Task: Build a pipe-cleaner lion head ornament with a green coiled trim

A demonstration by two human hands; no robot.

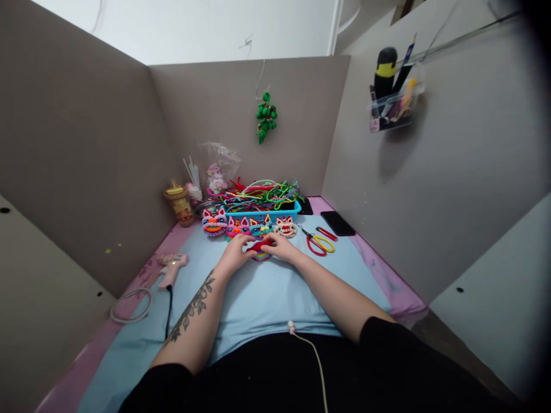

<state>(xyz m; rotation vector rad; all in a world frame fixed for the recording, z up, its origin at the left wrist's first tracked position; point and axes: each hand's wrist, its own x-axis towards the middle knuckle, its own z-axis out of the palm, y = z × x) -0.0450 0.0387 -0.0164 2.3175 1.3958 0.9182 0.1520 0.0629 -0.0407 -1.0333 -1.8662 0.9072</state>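
Note:
Between my two hands, at the middle of the table, is a small red craft piece (260, 249) with a multicoloured lower edge. My left hand (238, 251) grips its left side, fingers curled over the top. On the right side my right hand (279, 246) holds it with bent fingers. Just behind stand several colourful animal-face pieces: a pink and purple one (214, 222), a magenta one (238, 227), a teal one (260, 226) and a cream and red one (284, 227). My fingers partly cover the red piece.
A blue tray (263, 216) of coloured fuzzy stems stands behind. To the right lie scissors (317, 242), a red tool (326, 233) and a black phone (338, 223). A pink glue gun (173, 271) with its cord and a cup (179, 205) are at the left.

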